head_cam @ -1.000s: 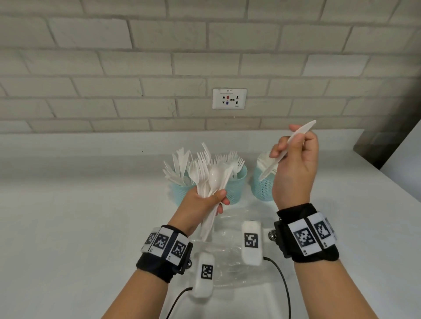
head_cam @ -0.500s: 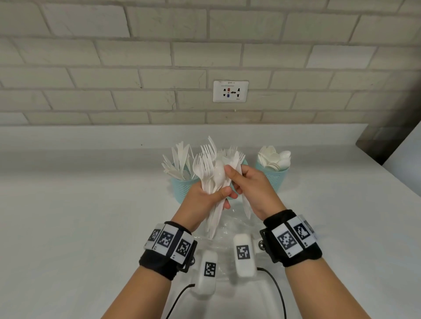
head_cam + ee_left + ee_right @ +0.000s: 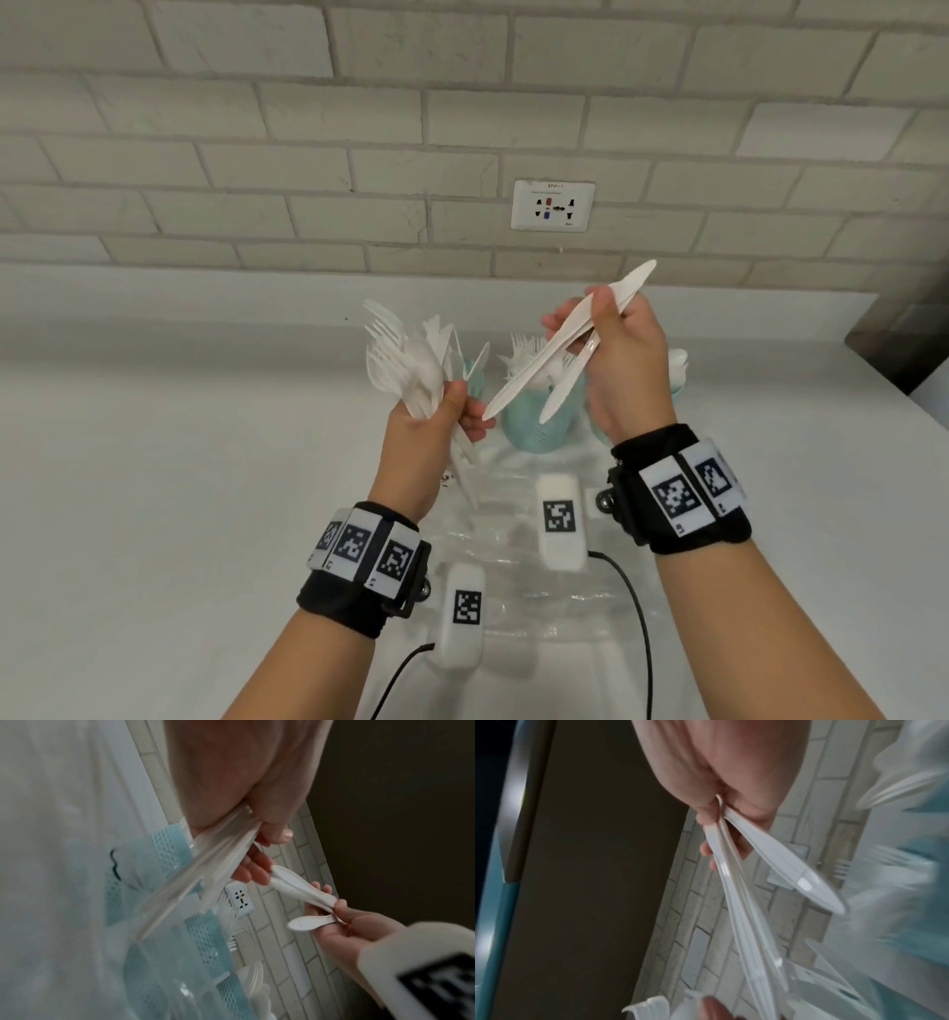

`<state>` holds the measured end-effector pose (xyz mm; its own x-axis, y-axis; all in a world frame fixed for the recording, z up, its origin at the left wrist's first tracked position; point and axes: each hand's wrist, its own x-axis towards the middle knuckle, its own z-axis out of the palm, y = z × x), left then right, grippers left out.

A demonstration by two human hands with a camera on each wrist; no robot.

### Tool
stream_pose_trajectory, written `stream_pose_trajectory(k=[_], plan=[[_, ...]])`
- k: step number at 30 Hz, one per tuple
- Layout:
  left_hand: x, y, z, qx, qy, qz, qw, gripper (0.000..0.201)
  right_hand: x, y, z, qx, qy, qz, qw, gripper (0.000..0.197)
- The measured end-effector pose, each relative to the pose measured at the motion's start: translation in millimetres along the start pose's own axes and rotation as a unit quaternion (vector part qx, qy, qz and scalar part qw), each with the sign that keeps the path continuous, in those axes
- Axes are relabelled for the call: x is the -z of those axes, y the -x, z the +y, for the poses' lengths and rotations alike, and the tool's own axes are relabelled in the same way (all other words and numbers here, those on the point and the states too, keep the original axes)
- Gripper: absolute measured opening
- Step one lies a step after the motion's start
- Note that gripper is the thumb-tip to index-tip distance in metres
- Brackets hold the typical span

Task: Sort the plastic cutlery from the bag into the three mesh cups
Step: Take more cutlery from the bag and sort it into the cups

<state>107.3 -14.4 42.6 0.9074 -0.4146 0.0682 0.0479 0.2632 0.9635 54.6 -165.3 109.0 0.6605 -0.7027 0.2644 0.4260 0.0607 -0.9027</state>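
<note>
Mid-sort at a white desk (image 3: pixel 154 514): a person's right hand (image 3: pixel 624 360) pinches two white plastic knives (image 3: pixel 554 360) by their handles between thumb and curled fingers (image 3: pixel 707 850), blades pointing down and to the left, raised above the middle mesh cup (image 3: pixel 539 431). The left hand (image 3: pixel 421 437) has its fingers wrapped round a bundle of mixed cutlery (image 3: pixel 405 360), mostly forks, tines up, with the handles sticking out below the palm. The turquoise cups stand in a row at the far side of the desk. The middle one shows forks, the right one (image 3: pixel 678 380) spoons; the left one (image 3: pixel 475 380) is largely hidden behind the bundle. The clear plastic bag (image 3: pixel 513 565) lies flat on the desk, near the person.

The pieces look very light, thin and smooth, so they are likely to slip or fan apart in a loose hold, as the two knives already splay. Pinching at the handle, close to the middle, seems the safest purchase. The tines and blade tips look easy to bend or snap.
</note>
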Motion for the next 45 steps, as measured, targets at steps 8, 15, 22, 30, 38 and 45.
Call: stream_pose_trajectory(k=[8, 15, 22, 30, 38, 45], plan=[[18, -2, 9, -0.033, 0.0, 0.06, 0.998, 0.032, -57, -22, 8, 0.09, 0.049, -0.085, 0.991, 0.02], [18, -1, 13, -0.025, -0.005, 0.032, 0.999, 0.025, -77, -10, 80, 0.018, 0.169, -0.214, 0.962, 0.018], [13, 0, 6, 0.01, -0.003, 0.01, 1.0, 0.017, -61, -8, 98, -0.098, 0.261, -0.294, 0.914, 0.014], [6, -4, 4, 0.005, -0.007, 0.007, 1.0, 0.011, -48, -7, 40, 0.059, 0.199, -0.185, 0.961, 0.026], [-10, -5, 1, 0.013, -0.028, -0.013, 0.999, 0.021, -30, 14, 30, -0.052, 0.27, -0.291, 0.916, 0.03], [-15, -2, 1, 0.02, -0.017, -0.077, 0.997, 0.019, -13, 14, 31, -0.099, 0.215, -0.263, 0.935, 0.022]])
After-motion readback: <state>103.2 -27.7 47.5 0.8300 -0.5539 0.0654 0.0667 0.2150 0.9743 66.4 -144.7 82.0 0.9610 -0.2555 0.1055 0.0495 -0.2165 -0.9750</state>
